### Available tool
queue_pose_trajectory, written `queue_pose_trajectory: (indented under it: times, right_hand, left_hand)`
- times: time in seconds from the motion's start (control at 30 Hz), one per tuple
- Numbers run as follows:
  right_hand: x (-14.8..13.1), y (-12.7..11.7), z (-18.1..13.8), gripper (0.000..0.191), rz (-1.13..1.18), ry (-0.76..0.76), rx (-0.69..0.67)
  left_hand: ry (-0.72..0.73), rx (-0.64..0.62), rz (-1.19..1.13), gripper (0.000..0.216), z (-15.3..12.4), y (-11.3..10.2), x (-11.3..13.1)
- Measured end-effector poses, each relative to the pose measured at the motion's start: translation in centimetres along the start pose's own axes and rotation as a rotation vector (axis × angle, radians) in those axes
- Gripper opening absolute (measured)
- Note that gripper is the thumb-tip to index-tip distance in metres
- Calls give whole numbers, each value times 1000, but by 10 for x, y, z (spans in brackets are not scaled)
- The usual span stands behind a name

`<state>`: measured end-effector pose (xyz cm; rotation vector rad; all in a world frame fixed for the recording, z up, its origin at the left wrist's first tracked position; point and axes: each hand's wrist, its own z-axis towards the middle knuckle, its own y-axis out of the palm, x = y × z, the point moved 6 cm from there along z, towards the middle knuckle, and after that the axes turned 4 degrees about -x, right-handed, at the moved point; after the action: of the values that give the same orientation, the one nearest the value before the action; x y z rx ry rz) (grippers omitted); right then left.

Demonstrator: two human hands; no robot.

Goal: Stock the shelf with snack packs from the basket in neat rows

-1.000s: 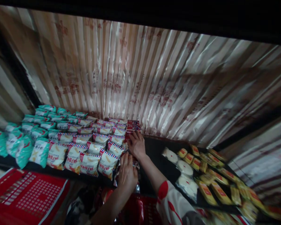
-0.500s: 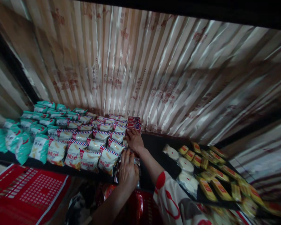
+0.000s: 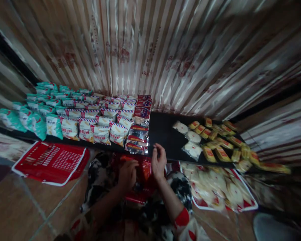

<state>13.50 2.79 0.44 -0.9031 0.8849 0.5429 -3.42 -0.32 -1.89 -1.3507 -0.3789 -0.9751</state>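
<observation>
A person crouches before a low black shelf (image 3: 163, 134) of packaged snacks, both forearms reaching up from the bottom of the frame. The left hand (image 3: 127, 174) dips, knuckles up, into a red basket (image 3: 142, 195) at lower centre, just below the shelf edge; whether it has hold of anything inside cannot be told. The right hand (image 3: 158, 161), its arm in a red-and-white sleeve (image 3: 184, 219), hovers just above the basket with fingers loosely curled and nothing visible in its grasp, near the front of a single column of about six dark-red packets (image 3: 137, 137). To their left lie rows of red-striped white packets (image 3: 100, 129), too many to count, then teal packets (image 3: 37, 117). Three bags of round white cakes (image 3: 192, 136) and a cluster of yellow packets (image 3: 220, 147) fill the right of the shelf. A flat red crate (image 3: 52, 162) lies at lower left, a tray of white cakes (image 3: 215, 184) at lower right, on a tiled floor (image 3: 40, 207).
</observation>
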Motion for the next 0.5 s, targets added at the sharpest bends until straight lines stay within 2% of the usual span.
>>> queue_pose_trajectory:
  times: [0.07,0.13,0.23,0.33,0.5]
  right_hand:
    - [33,11,-42,35,-37,138,-151]
    - [61,30,-79,33,-108,233,-389]
    - [89,58,-124,29,-180,340,-743]
    - [96,73,-151,29,-161,398,-945]
    - [97,83,-163,30,-99,427,-1030]
  left_hand:
    - [-123,-195,72,32,-30,27,-19]
    - [-254,-386,160,33,-53,47,-37]
    - [-370,-592,215,40,-72,60,-51]
    - [-433,-651,215,41,-77,59,-57]
    - [-605,-648,129,27,-72,63,-76]
